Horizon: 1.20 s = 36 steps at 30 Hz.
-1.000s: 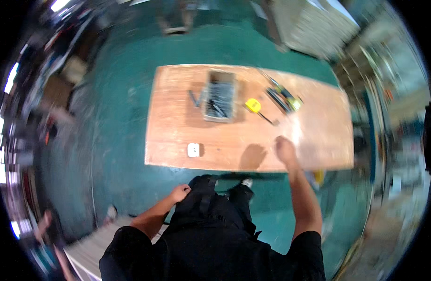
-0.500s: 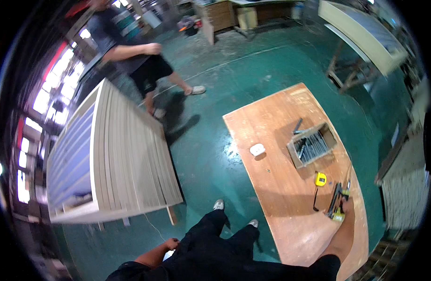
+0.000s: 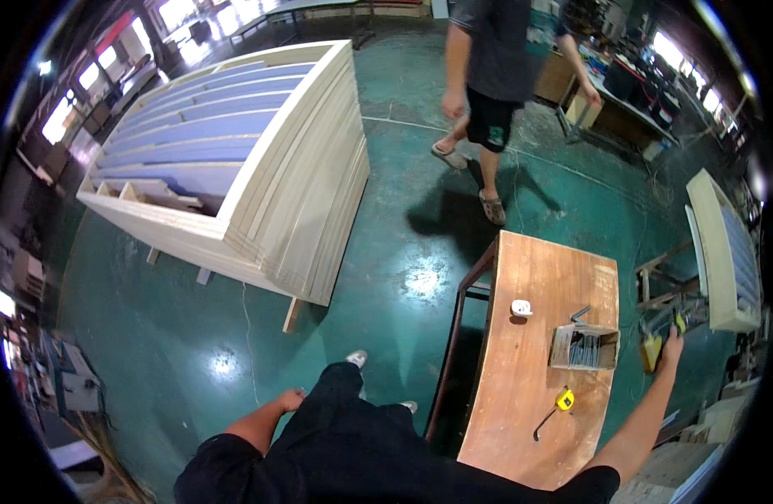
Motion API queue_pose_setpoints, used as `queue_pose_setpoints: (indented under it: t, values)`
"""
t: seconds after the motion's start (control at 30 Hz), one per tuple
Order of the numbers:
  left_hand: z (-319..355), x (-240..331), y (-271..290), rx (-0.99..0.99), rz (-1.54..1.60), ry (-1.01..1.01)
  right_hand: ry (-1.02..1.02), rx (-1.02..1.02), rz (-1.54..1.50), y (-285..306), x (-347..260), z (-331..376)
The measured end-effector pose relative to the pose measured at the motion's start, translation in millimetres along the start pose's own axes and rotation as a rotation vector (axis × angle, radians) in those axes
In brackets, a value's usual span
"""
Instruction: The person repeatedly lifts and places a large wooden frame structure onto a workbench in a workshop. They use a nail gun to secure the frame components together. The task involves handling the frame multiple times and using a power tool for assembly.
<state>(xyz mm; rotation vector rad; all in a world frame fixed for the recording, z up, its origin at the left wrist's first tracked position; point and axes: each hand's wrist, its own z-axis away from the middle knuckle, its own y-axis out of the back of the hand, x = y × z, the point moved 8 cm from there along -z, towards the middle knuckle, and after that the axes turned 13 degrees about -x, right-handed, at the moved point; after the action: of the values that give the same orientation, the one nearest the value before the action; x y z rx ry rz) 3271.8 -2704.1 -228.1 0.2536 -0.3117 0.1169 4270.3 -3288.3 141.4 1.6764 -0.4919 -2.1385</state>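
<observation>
My right hand (image 3: 673, 346) is out past the right edge of the wooden table (image 3: 554, 277), wrapped round a yellow and black nail gun (image 3: 651, 353). Down by my thigh, my left hand (image 3: 291, 400) has curled fingers; whatever may be in them is hidden. On the tabletop lie a yellow tape measure (image 3: 564, 400), a thin dark rod (image 3: 544, 426) touching it, and a small white rounded object (image 3: 521, 308). An open cardboard box (image 3: 609, 349) holds several strips that look like nails or staples. Behind the box sits a small dark angled piece (image 3: 580, 313).
At left stands a tall stack of pale wooden frames (image 3: 311, 185) with bluish panels on top. A person (image 3: 495, 76) in dark clothes walks beyond the table. Another pale frame (image 3: 722, 252) rests on a trestle at right. A cluttered workbench (image 3: 621, 101) is farther back.
My right hand has lifted the nail gun off the table and carried it out beyond the right edge. The view has swung round, and the person has walked to the right.
</observation>
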Motion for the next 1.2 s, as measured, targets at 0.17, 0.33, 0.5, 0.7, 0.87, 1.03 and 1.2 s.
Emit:
queue_pose_setpoints:
  t: [0.17,0.33,0.5,0.7,0.87,1.03,1.2]
  values:
    - [1,94,52,0.164,-0.133,-0.182,0.090,-0.463,-0.284,-234,-156,65]
    - [13,247,86,-0.156,-0.070,-0.797,-0.001,-0.810,-0.516,-471,-198,252]
    - [120,353,162,-0.225,0.108,-1.213,-0.132,-0.969,-0.697,-663,-206,485]
    - [186,290,267,0.149,0.442,-1.492,-0.257,-1.057,-0.997,-752,-198,704]
    - [232,150,325,-0.006,0.781,-1.304,-0.240,-1.275,-0.762,-778,-179,836]
    - [288,9,384,0.151,0.659,-1.084,-0.372,-1.275,-0.706,-806,-155,984]
    - [322,-111,441,0.141,0.716,-0.998,0.087,-1.512,-0.022,-805,-134,1059]
